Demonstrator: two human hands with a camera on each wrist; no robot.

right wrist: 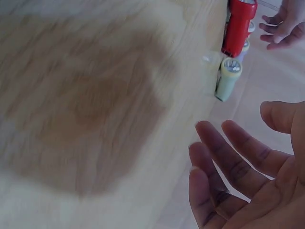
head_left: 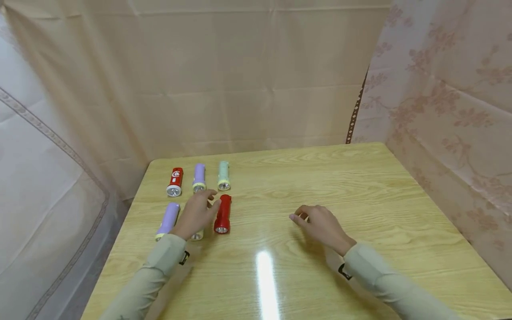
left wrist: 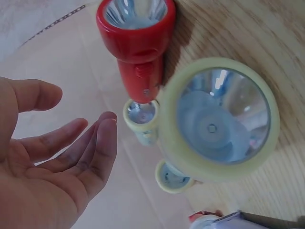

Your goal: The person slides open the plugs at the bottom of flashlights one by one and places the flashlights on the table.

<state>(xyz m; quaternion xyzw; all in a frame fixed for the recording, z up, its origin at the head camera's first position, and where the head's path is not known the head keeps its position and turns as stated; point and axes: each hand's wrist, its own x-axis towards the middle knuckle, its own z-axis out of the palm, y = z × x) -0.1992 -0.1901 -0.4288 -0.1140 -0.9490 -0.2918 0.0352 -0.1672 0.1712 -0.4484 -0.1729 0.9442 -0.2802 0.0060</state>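
Note:
My left hand (head_left: 196, 215) hovers over the front row of flashlights, its fingers loosely bent around nothing. Just right of its fingertips lies a plain red flashlight (head_left: 224, 212). Beneath the hand is a flashlight with a pale yellow rim (left wrist: 167, 129), mostly hidden in the head view. To the left is a purple flashlight (head_left: 170, 217). Behind them lie a red flashlight with a white head (head_left: 176, 180), another purple flashlight (head_left: 199, 173) and a mint green flashlight (head_left: 224, 174). Above the bare wood on the right, my right hand (head_left: 322, 226) holds nothing, fingers relaxed and slightly curved.
The flashlights lie in two rows on the left of a wooden table (head_left: 320, 178), lenses facing me. A beige curtain (head_left: 240, 80) hangs behind the table's far edge. On the right hangs a floral cloth (head_left: 452, 111). Light glares off the front of the tabletop.

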